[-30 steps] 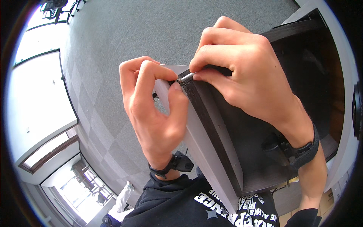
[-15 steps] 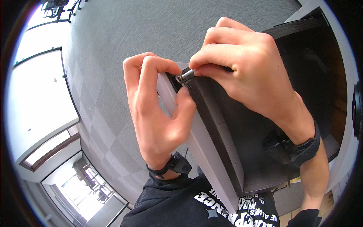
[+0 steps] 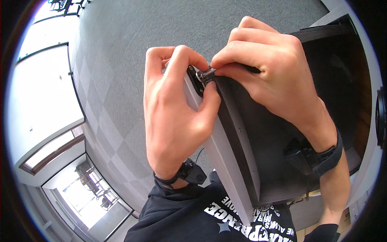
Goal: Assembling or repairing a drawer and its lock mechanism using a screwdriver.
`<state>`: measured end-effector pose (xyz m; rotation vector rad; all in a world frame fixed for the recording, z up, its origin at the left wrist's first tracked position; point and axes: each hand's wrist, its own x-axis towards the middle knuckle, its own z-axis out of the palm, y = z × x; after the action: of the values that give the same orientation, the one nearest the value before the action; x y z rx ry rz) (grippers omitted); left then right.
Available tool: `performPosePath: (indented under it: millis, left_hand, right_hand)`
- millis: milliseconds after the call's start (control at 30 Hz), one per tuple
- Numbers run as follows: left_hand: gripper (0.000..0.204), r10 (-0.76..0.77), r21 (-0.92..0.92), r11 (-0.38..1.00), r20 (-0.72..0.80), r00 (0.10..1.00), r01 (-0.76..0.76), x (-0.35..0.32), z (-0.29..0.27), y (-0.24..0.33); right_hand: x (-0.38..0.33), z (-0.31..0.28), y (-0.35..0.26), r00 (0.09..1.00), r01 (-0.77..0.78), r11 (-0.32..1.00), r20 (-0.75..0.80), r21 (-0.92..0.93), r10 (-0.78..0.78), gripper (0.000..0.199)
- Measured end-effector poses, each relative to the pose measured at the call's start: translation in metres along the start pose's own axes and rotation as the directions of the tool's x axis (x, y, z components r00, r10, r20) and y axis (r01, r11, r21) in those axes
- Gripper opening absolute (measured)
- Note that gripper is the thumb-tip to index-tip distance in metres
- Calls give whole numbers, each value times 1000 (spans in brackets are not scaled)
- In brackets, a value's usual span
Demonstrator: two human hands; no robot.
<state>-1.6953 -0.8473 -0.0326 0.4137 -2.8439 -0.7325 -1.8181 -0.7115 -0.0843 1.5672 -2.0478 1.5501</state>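
A pulled-out drawer with a dark inside and a pale grey front panel lies below my hands. Near the far end of that panel is a small black plate with screw heads. A short, shiny metal cylinder sticks out from the plate toward the inside. My right hand pinches the cylinder's free end between thumb and forefinger. My left hand reaches over the panel, its forefinger and thumb tips closed around the cylinder's base beside the plate. Its other fingers curl behind the panel.
Grey carpet spreads beyond the drawer. The pale cabinet frame stands on the right. Black straps with small devices sit on both wrists. White wall panels and a bright window are at the left.
Both hands and the panel's far end have shifted slightly right in the picture. More of the black plate shows now. The right hand still pinches the metal cylinder.
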Motion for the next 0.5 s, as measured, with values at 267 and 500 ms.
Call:
performPosePath:
  millis: [267, 500]
  left_hand:
    - [30, 44, 103, 993, 93, 995, -54, -114, -19, 45]
    - [25, 184, -124, 981, 351, 918, -149, -171, -48, 44]
  right_hand:
    - [-86, -8, -100, 979, -198, 974, 69, 106, 192, 31]
    - [-160, -12, -169, 993, -118, 989, 7, 83, 118, 29]
